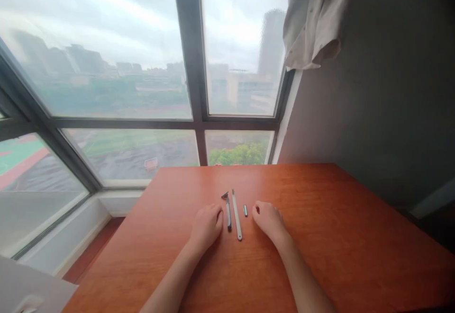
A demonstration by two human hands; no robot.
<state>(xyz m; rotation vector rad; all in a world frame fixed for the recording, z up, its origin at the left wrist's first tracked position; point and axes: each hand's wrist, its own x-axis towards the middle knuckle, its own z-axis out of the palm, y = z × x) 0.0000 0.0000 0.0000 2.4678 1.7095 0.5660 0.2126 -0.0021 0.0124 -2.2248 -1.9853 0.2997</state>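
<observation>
My left hand (207,227) rests on the wooden table (170,265) with its fingers curled closed, and I see nothing in it. Just to its right lies a razor (228,214), its head pointing away from me and its dark handle end near. Beside the razor is a long, thin whitish stick (237,218) with a small hole at its near end, perhaps a toothbrush. A short shiny metal piece (245,210), its kind unclear, lies between the stick and my right hand (269,219). That hand is loosely curled on the tabletop, apart from the metal piece, with nothing visible in it.
Large windows (124,90) with dark frames stand behind the table. A light cloth garment (313,24) hangs at the upper right, in front of a dark grey wall (384,90). A low white ledge (121,203) runs below the window on the left.
</observation>
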